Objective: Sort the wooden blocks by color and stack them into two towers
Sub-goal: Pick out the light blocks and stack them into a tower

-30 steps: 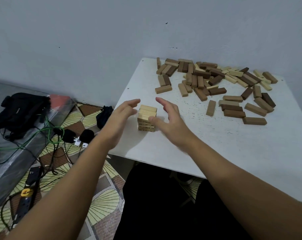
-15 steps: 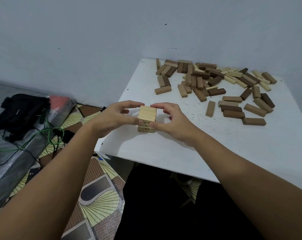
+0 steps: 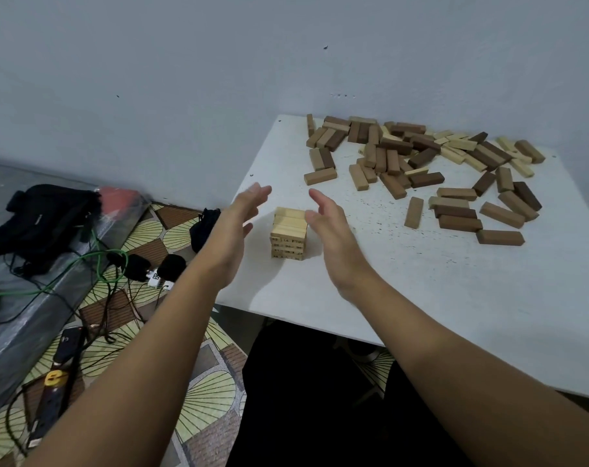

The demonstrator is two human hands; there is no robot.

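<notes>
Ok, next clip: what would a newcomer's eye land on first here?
Probably the small tower of pale blocks near the table's left front, flanked by the open left hand and right hand, neither gripping it. Next, the loose heap of mixed blocks at the table's far side by the wall, then the tangle of cables on the patterned floor at left.
</notes>
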